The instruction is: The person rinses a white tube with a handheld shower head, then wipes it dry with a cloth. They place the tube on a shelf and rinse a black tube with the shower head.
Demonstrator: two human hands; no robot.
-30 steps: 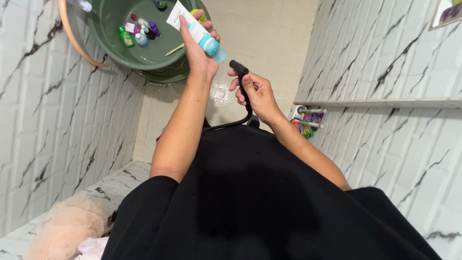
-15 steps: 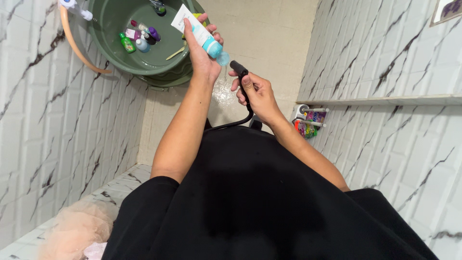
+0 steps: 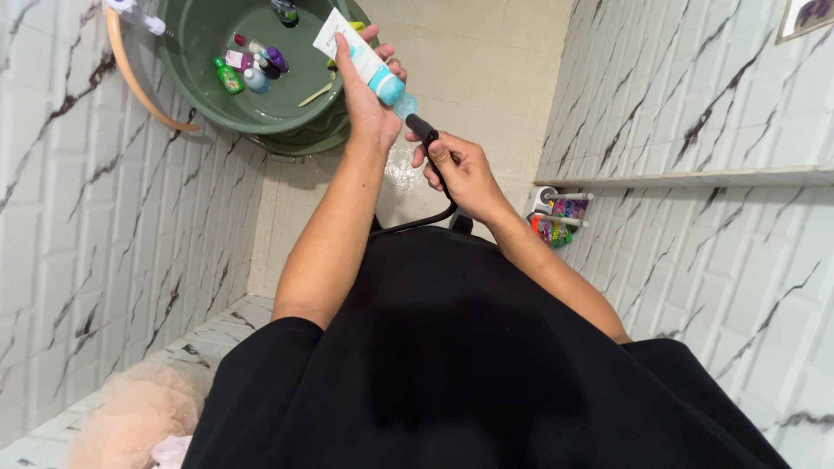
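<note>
My left hand (image 3: 369, 95) grips a white and teal squeeze tube (image 3: 365, 61), held cap-down over the floor beside a green basin. My right hand (image 3: 456, 169) is closed around a black spray nozzle (image 3: 423, 130) on a black hose (image 3: 417, 224). The nozzle's tip sits right under the tube's clear cap (image 3: 404, 104), close enough to touch it. Water splashes on the floor (image 3: 400, 169) below both hands. My black shirt fills the lower half of the view.
The green basin (image 3: 200, 65) holds several small bottles, including a green one (image 3: 229, 76), a purple one (image 3: 277, 59) and a yellow stick. Marble-patterned tile walls stand on both sides. A shelf rack (image 3: 556, 217) with colourful items hangs low right. A peach mesh sponge (image 3: 130, 417) lies bottom left.
My right hand has lifted the nozzle up and left until its tip meets the tube's cap. The left hand and tube have barely shifted.
</note>
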